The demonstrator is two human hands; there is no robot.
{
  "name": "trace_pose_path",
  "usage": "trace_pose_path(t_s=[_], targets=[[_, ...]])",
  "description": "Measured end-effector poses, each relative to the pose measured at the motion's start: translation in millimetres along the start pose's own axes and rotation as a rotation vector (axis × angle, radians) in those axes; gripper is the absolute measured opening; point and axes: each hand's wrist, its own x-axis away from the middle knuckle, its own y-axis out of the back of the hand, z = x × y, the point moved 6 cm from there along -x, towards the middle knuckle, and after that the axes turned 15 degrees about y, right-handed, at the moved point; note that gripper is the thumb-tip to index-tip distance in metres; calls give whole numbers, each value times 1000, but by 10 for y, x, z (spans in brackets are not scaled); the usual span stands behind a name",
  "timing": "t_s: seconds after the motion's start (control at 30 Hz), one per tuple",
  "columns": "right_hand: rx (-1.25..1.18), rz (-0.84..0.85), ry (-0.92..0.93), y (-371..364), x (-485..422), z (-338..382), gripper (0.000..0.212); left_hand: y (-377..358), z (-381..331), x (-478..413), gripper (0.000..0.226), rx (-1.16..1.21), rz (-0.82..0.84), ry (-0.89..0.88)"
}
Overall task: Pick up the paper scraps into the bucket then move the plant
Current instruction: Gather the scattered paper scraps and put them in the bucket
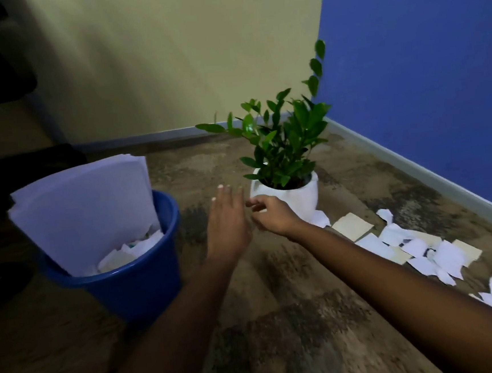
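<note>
A blue bucket (146, 284) is set on the floor at the left, filled with white sheets (83, 212). The plant (283, 153) is placed near the corner. Paper scraps (423, 251) are strewn to its right. The left hand (226, 214) is held flat, fingers straight. The right hand (274, 213) is loosely curled just beside the pot (299, 196), with nothing seen in it.

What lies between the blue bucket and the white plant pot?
In the head view, both hands hover there: the left hand, fingers straight, nearer the bucket, the right hand beside the plant pot. Under them the floor is bare.
</note>
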Motion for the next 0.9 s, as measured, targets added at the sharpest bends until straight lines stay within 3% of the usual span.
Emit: trace_pose_path(t_s=[0.2,0.63,0.73,0.9], targets=[[276,85,-83,533,562,-736,30,-697,-804,462,63,46,252,-117],[623,177,-495,1693,2425,-1865,41,-1448,-1919,1502,61,22,626,-266],[631,104,-597,1926,2805,-2076,33,-1541,-2022,1620,62,28,674,-268],[442,-187,-795,2043,3280,-2461,39,-1762,-2119,1779,57,53,811,-220]])
